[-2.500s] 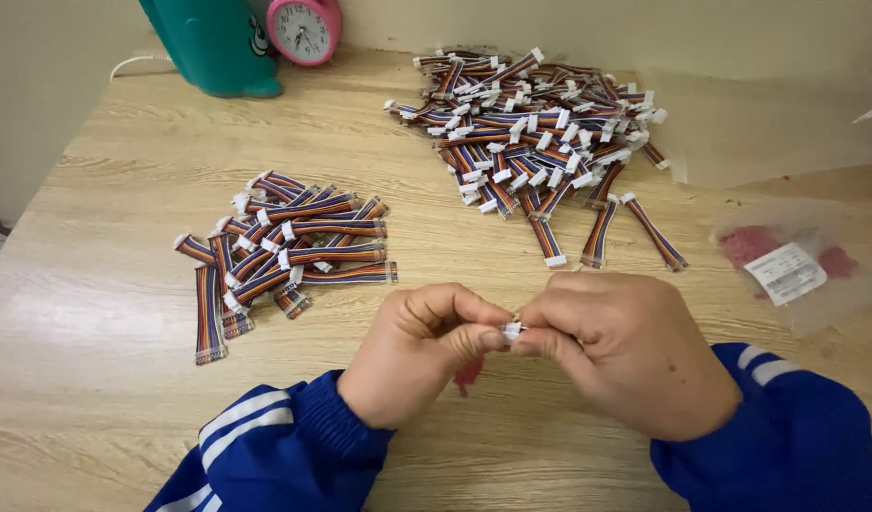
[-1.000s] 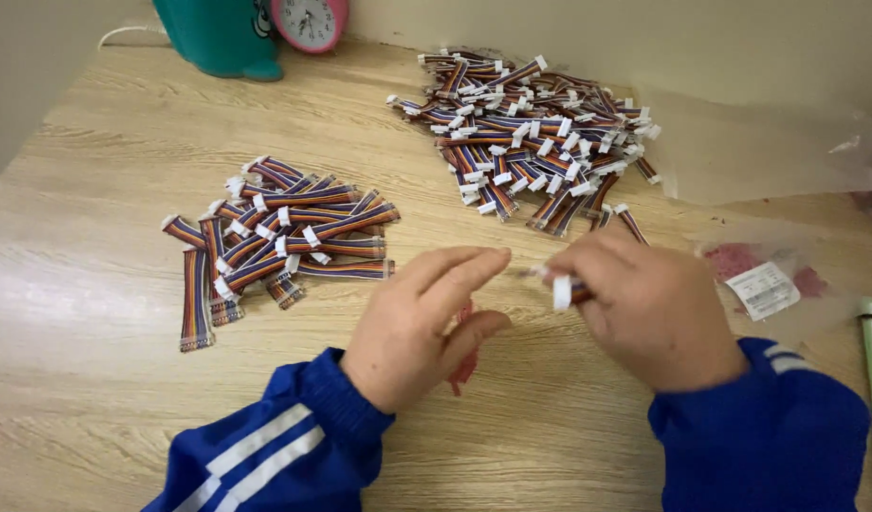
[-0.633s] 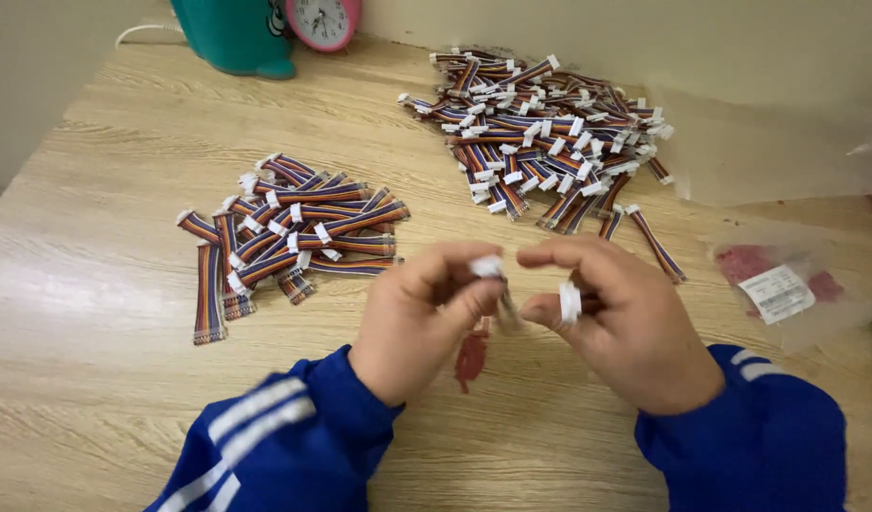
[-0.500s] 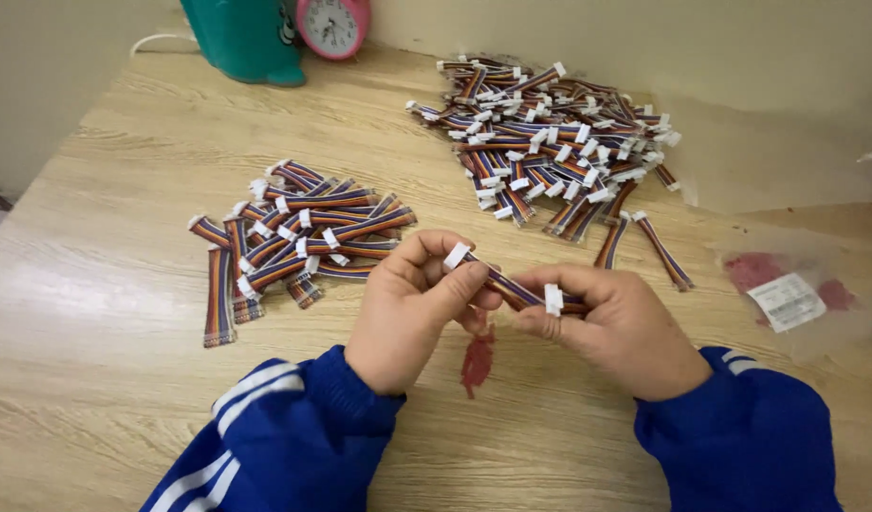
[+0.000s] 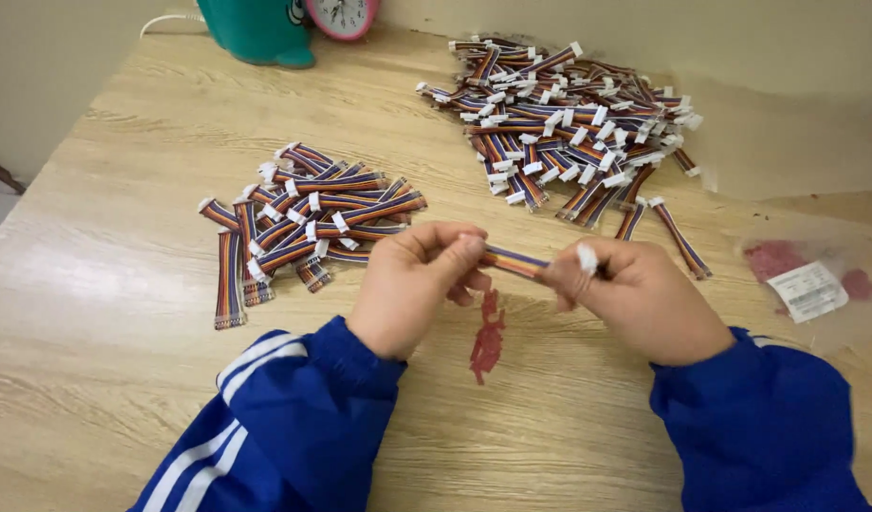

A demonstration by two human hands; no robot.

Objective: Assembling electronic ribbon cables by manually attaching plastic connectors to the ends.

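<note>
Grainy wooden table [image 5: 123,313], flat striped ribbon cable [image 5: 514,261], pinching hands

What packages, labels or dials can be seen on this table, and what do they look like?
Clear plastic bag: lies flat at the table's right edge, right of the right hand, with reddish contents.
White label: rectangular, on that bag, with dark print.
Clock: at the far edge, round, pink rim, white face, partly cut off.
Teal object: left of the clock, only its base in view.

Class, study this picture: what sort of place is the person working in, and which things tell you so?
Probably a home or small-workshop bench for hand assembly: a wooden table with two piles of ribbon cables, and a clock by the wall.
</note>
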